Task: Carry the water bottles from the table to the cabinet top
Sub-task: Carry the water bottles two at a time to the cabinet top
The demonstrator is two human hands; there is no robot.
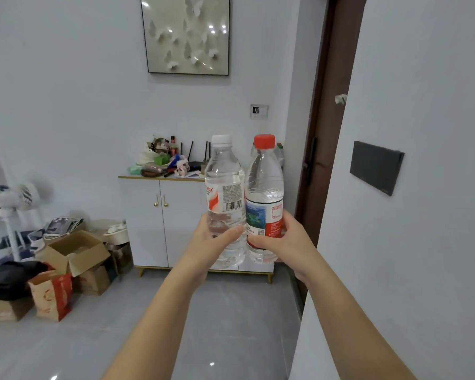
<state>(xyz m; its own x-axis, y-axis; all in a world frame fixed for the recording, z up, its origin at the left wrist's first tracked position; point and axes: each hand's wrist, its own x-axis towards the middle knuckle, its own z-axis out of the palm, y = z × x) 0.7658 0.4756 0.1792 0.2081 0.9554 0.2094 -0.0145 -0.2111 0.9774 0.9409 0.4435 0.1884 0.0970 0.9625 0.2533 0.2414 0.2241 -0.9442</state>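
My left hand (211,242) grips a clear water bottle with a white cap (225,185), held upright in front of me. My right hand (283,239) grips a second water bottle with a red cap (264,182), also upright, touching the first one side by side. Both are held in mid-air, with the white cabinet (159,220) standing against the far wall behind them. The cabinet top (137,177) has a gold edge and is crowded on its left and middle with bags, a router and small items.
Cardboard boxes (74,250) and a red paper bag (52,294) lie on the floor left of the cabinet, beside a white fan (19,204). A white wall corner (340,187) juts out close on my right, with a brown door (327,133) behind it. Grey floor stretches ahead.
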